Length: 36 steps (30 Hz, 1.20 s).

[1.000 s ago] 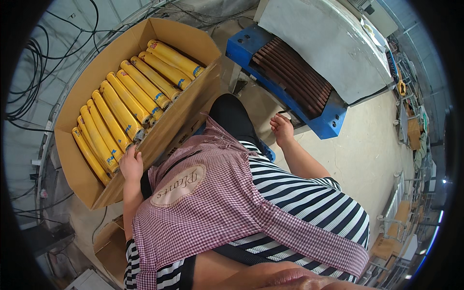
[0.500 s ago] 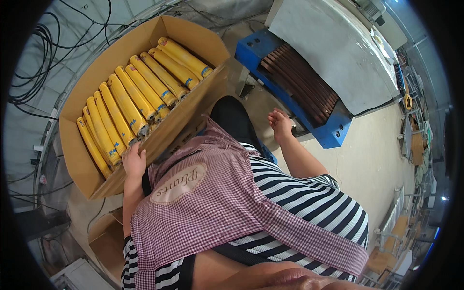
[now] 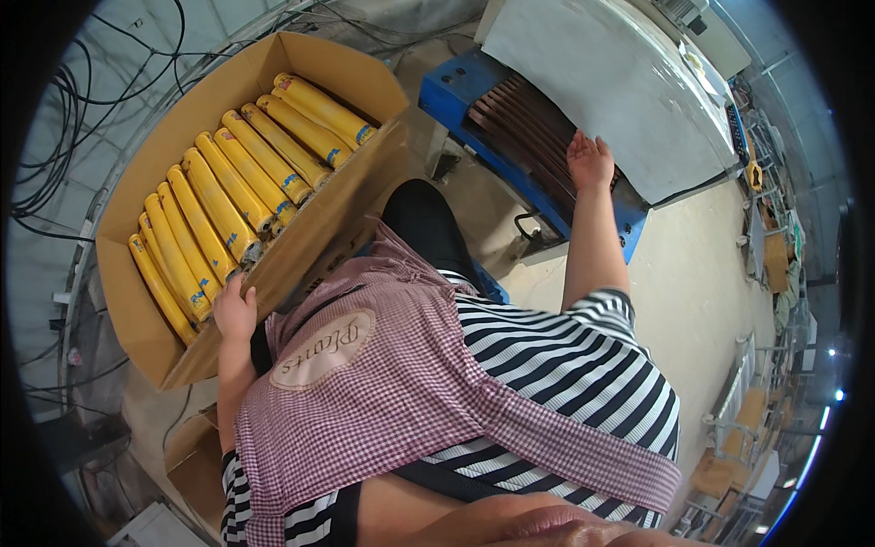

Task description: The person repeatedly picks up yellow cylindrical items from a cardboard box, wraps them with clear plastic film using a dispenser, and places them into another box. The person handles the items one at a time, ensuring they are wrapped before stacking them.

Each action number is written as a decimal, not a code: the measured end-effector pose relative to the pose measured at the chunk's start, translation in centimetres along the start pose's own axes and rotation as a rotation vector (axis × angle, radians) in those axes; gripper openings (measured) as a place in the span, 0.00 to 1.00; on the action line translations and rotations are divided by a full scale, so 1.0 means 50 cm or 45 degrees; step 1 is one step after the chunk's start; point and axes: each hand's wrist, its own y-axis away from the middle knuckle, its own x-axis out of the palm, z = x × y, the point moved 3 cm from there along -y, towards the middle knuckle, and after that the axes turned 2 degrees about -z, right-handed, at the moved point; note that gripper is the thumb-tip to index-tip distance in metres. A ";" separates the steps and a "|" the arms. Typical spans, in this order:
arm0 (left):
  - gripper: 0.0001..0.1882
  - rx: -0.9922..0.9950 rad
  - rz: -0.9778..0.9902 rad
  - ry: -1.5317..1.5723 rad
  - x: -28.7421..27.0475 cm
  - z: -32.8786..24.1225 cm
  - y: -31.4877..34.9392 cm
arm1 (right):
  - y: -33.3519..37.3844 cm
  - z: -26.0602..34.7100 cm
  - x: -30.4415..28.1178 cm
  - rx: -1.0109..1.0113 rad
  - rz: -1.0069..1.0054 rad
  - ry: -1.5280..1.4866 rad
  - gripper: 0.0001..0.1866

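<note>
My left hand (image 3: 235,314) rests at the near wall of a cardboard box (image 3: 337,191), its fingertips at the rim beside the lower ends of yellow tubes (image 3: 215,202). Its thumb stands apart from the fingers, and I see nothing held. The tubes lie side by side in a slanting row, with blue marks near their lower ends. Over the brown rollers (image 3: 515,118) of a blue-framed machine (image 3: 448,89), my right hand (image 3: 591,164) is raised with fingers apart and nothing in it. Whether it touches the rollers I cannot tell.
A pale sheet-covered housing (image 3: 583,68) rises behind the rollers. Black cables (image 3: 68,137) hang at the far left. Another cardboard box (image 3: 193,456) stands low at the left, near my left arm. Shelving and assorted goods line the right side.
My right hand has moved up and right, from beside the machine's near side to over its rollers. My left hand stays at the box rim. The whole view has shifted slightly.
</note>
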 end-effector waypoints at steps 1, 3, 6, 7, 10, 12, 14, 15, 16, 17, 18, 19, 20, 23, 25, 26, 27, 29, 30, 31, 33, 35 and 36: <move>0.20 -0.012 0.013 -0.003 -0.005 -0.006 -0.002 | -0.029 0.023 0.003 0.071 -0.094 0.025 0.26; 0.20 -0.009 0.024 -0.035 -0.011 -0.017 -0.010 | -0.079 0.068 0.017 0.207 -0.270 0.083 0.35; 0.18 -0.034 0.015 -0.039 0.020 0.016 0.006 | -0.117 0.137 0.078 -0.048 -0.077 0.437 0.35; 0.18 -0.034 0.027 -0.046 0.020 0.015 0.005 | -0.144 0.173 0.083 -0.128 0.031 0.578 0.33; 0.18 0.018 -0.027 -0.057 0.028 0.016 0.006 | -0.206 0.265 0.082 -0.336 -0.107 0.841 0.38; 0.18 -0.020 -0.011 -0.040 0.022 0.016 0.018 | -0.174 0.267 0.138 -0.447 -0.207 1.110 0.38; 0.18 -0.051 0.014 -0.041 0.021 0.015 0.023 | -0.107 0.246 0.188 -0.519 -0.275 1.273 0.38; 0.18 -0.040 0.006 -0.074 0.017 0.008 0.019 | -0.110 0.275 0.170 -0.679 -0.213 1.468 0.37; 0.18 -0.036 0.013 -0.064 0.020 0.012 0.010 | -0.134 0.311 0.139 -0.830 -0.155 1.674 0.36; 0.18 -0.042 0.015 -0.068 0.020 0.015 0.007 | -0.146 0.315 0.128 -0.968 -0.077 1.869 0.36; 0.18 -0.026 -0.006 -0.068 0.022 0.020 0.008 | -0.160 0.320 0.110 -0.938 -0.068 1.875 0.39; 0.18 -0.042 0.006 -0.059 0.021 0.024 0.004 | -0.167 0.316 0.109 -0.954 -0.069 1.892 0.39; 0.18 -0.056 0.018 -0.050 0.019 0.025 0.002 | -0.174 0.314 0.105 -0.971 -0.071 1.908 0.39; 0.18 -0.039 -0.030 -0.084 0.018 0.028 0.005 | -0.176 0.308 0.093 -1.042 -0.072 2.055 0.38; 0.18 -0.044 -0.012 -0.072 0.018 0.029 0.005 | -0.173 0.308 0.080 -1.138 -0.114 2.215 0.38; 0.18 -0.036 -0.019 -0.069 0.019 0.029 0.002 | -0.170 0.309 0.069 -1.207 -0.159 2.310 0.38; 0.18 -0.027 -0.025 -0.066 0.021 0.030 0.000 | -0.166 0.312 0.059 -1.276 -0.207 2.404 0.37; 0.17 -0.027 -0.027 -0.074 0.022 0.028 0.001 | -0.149 0.307 0.027 -1.223 -0.250 2.354 0.36; 0.17 -0.031 -0.028 -0.079 0.020 0.026 -0.001 | -0.128 0.296 0.017 -1.200 -0.278 2.326 0.36; 0.17 -0.034 -0.040 -0.081 0.018 0.023 -0.004 | -0.110 0.284 0.012 -1.234 -0.323 2.139 0.32; 0.17 -0.009 -0.095 -0.080 0.025 0.027 0.008 | -0.086 0.230 -0.027 -1.459 -0.482 1.888 0.22; 0.16 -0.023 -0.061 -0.094 0.014 0.009 0.011 | -0.022 0.134 -0.048 -1.289 -0.411 1.476 0.13; 0.17 -0.040 -0.060 -0.110 0.008 0.005 0.019 | 0.048 0.056 -0.009 -1.157 -0.376 1.353 0.11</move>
